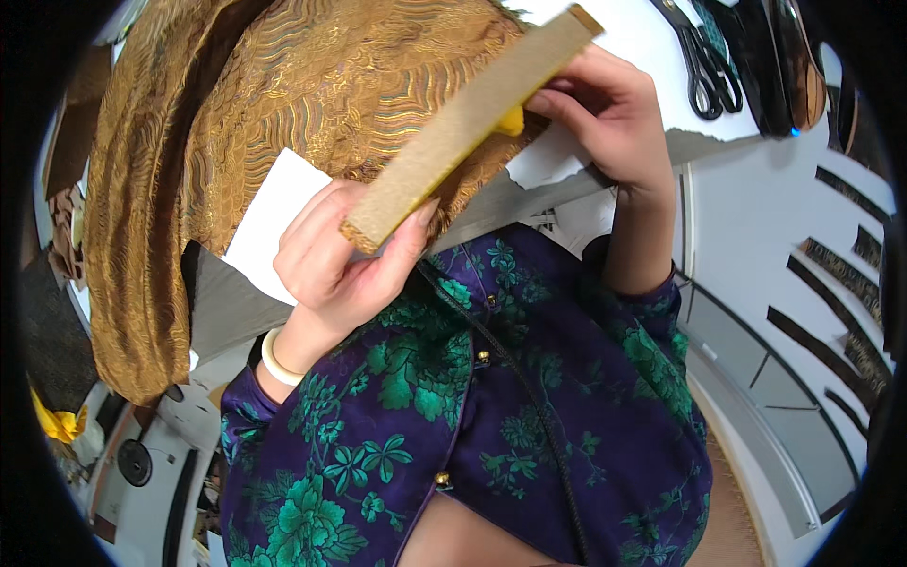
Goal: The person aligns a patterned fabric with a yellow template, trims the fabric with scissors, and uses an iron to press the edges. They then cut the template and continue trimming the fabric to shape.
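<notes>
1. A long, narrow, beige strip (472,118) with golden patterned ends and a yellow edge is slanting over the right side of the golden-brown, wave-patterned fabric (312,104).
2. The left hand (326,250) is holding the strip's lower end between thumb and fingers, nearly closed, by the fabric's lower edge.
3. The right hand (614,118), just right of the fabric, is gripping the strip's upper half, thumb drawn close to partly hidden fingers.
4. A white paper sheet (274,208) is overlapping the fabric's lower edge.
5. Black scissors (694,43) are lying well right of the fabric.
</notes>
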The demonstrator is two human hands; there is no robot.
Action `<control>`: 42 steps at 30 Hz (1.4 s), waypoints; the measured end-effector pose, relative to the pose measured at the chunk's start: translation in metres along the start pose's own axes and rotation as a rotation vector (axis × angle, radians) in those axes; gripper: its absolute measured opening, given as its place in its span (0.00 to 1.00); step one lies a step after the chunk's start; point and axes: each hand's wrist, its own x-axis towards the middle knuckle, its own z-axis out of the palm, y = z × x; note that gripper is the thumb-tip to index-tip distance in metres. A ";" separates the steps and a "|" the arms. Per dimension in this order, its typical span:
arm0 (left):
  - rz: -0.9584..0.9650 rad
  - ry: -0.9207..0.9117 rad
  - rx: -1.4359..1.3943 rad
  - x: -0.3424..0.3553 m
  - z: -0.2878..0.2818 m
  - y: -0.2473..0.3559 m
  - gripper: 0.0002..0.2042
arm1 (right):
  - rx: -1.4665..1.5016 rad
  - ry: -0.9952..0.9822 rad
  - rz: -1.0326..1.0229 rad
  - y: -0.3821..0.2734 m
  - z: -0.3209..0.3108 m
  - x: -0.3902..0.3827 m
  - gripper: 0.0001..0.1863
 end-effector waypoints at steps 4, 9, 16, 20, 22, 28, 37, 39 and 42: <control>-0.023 -0.056 0.086 -0.004 -0.003 0.001 0.11 | -0.086 0.041 0.013 0.008 0.002 -0.003 0.09; -0.026 -0.046 0.104 -0.006 -0.001 -0.001 0.10 | -0.079 0.045 -0.011 0.015 0.004 -0.002 0.08; -0.028 -0.011 0.149 -0.008 0.002 0.002 0.07 | -0.018 0.010 0.071 0.025 0.003 -0.005 0.10; -0.055 -0.038 0.150 -0.006 0.001 0.004 0.07 | 0.040 0.003 0.107 0.026 0.004 -0.005 0.10; -0.063 -0.028 0.122 -0.010 0.001 0.001 0.07 | 0.042 -0.008 0.105 0.024 0.003 -0.005 0.10; -0.072 -0.024 0.104 -0.010 0.001 -0.001 0.07 | -0.003 -0.022 0.049 0.025 0.002 -0.002 0.09; -0.025 -0.033 0.039 -0.011 0.003 0.000 0.09 | -0.026 -0.026 0.040 0.024 0.002 -0.002 0.09; -0.010 -0.055 0.032 -0.010 0.002 0.000 0.09 | -0.039 -0.038 0.034 0.025 0.000 -0.003 0.09; -0.038 -0.058 0.051 -0.009 0.001 0.003 0.09 | 0.002 -0.037 0.026 0.028 0.000 -0.003 0.10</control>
